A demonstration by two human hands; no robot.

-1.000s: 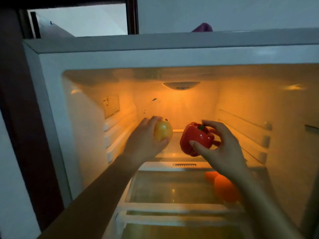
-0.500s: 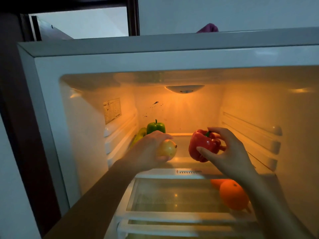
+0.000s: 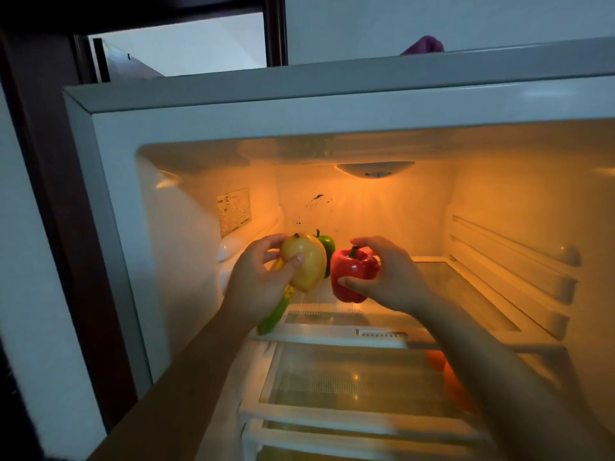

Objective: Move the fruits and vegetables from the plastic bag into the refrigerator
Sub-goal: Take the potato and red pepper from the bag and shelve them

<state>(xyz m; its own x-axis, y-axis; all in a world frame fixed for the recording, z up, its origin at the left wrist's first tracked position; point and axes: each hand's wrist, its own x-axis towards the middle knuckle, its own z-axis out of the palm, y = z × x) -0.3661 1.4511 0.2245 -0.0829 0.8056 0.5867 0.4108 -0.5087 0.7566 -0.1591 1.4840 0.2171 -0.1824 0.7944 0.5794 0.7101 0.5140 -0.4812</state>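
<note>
Your left hand [image 3: 259, 287] wraps yellow fruit [image 3: 306, 264], thumb across front. Your right hand [image 3: 392, 277] clamps red pepper [image 3: 352, 272] top and bottom. Both held just above shelf [image 3: 459, 287] inside fridge [image 3: 233, 104], likely for setting down beside green pepper [image 3: 327, 242], far left. Long green-yellow item [image 3: 274, 314] under left wrist half hidden, maybe corn. Oranges [image 3: 459, 390] below, cut off by right arm. Bag not in view.

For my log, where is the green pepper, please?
Head view: the green pepper stands back left on the shelf, behind the yellow fruit in the left hand.
</note>
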